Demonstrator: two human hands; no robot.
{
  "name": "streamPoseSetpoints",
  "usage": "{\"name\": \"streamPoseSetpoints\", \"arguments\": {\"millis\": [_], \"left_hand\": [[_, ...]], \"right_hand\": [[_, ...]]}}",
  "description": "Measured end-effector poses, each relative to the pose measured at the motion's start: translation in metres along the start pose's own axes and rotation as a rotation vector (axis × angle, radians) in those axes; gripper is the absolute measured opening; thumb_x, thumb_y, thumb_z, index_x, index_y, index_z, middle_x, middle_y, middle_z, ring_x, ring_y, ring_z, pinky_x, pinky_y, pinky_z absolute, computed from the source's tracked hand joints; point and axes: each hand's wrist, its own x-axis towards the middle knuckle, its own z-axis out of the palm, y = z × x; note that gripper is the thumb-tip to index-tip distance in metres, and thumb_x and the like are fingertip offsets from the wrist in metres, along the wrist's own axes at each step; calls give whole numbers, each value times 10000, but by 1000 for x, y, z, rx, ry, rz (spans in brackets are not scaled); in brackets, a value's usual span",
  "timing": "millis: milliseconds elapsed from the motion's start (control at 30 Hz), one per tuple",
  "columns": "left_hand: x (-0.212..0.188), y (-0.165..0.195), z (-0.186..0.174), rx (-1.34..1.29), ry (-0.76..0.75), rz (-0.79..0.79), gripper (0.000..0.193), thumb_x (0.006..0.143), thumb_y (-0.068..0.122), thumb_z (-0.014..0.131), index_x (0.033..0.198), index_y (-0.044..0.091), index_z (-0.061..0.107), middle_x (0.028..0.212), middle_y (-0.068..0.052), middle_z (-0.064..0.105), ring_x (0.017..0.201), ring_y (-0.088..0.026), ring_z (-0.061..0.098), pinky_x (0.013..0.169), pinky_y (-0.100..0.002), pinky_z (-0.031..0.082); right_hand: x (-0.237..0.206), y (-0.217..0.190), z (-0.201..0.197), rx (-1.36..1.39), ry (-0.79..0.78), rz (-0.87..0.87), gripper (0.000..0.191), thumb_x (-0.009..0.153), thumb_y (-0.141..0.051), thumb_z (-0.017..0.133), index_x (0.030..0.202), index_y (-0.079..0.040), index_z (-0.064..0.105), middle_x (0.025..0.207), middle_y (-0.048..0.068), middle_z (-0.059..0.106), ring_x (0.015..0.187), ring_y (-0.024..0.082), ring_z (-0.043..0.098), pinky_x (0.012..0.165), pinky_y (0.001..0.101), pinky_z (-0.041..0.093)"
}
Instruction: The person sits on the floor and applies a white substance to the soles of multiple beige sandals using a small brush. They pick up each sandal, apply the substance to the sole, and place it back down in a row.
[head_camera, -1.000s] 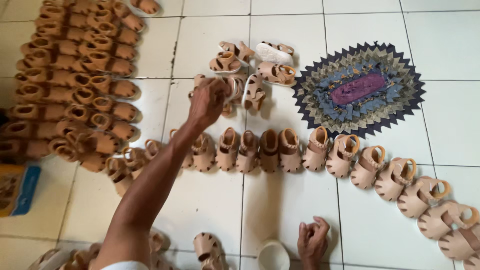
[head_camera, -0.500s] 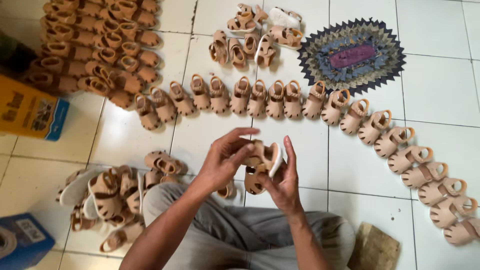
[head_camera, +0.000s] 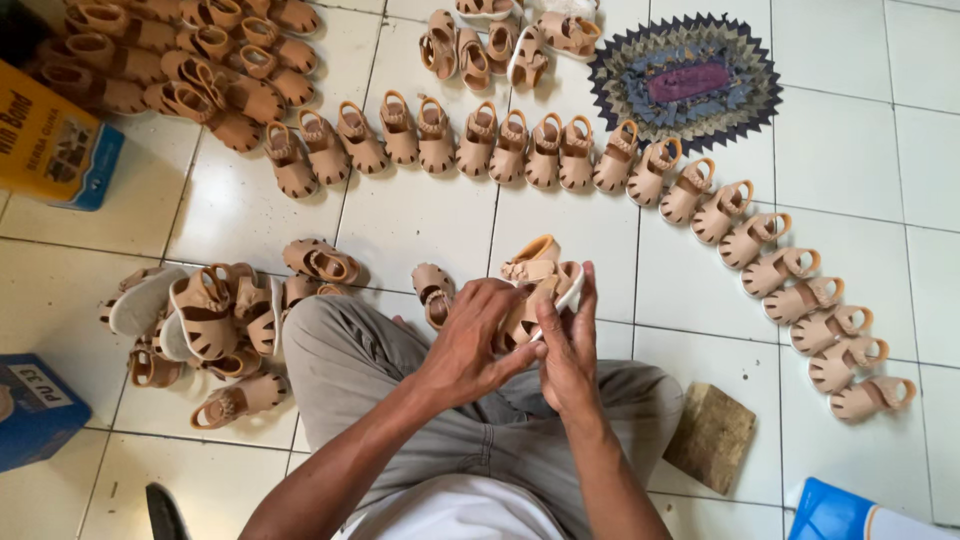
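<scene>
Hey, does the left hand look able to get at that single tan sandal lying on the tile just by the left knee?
Probably yes. The single tan sandal lies just beside the left hand with nothing between them, but that hand, with the right hand, now grips the tan sandal with a white sole.

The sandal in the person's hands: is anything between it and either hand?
Nothing visible. Both the left hand and the right hand grip the sandal directly, fingers wrapped on its sole and straps. Another sandal lies on the floor just left of them, apart from the grip.
</scene>
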Motion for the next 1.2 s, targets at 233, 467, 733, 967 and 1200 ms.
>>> {"name": "streamPoseSetpoints", "arguments": {"millis": [233,467,733,967,1200], "left_hand": [[-27,-20,-20,-422,-143,-570,480,766,168,786,1178,20,589,851,-35,627,717,-158,611,621,-308,515],[-37,-40,-48,-682,-24,-610,535,757,55,811,1269,37,655,958,6,697,839,-63,612,733,-230,522],[-28,-50,-64,-811,-34,-660,587,743,51,816,1308,37,659,997,14,695,888,-59,607,768,-229,523],[-2,-38,-65,-746,-149,-699,620,719,67,822,1321,37,681,1009,-24,737,888,-93,667,795,-251,567],[4,-13,-63,-951,-308,-598,647,738,31,800,1366,9,647,1219,-78,730,1072,-133,686,975,-284,567]], "right_hand": [[27,38,-61,-1099,58,-169,672,985,-536,602,1512,-131,497,1607,210,362,1456,367,400,1148,481,427],[64,98,-99,-1759,-286,-224,648,876,-660,620,1275,-159,718,1705,203,124,1544,476,57,1198,675,80],[82,126,-118,-1813,-292,-174,562,892,-650,619,1063,-150,812,1695,204,167,1544,491,55,1196,700,31],[76,68,-103,-1428,-187,189,541,884,-594,632,903,-92,834,1673,168,255,1577,422,74,1238,610,106],[-21,-79,-35,-763,-366,-424,896,1053,-772,214,1296,-56,694,1771,215,76,1669,395,92,1362,569,133]]}}
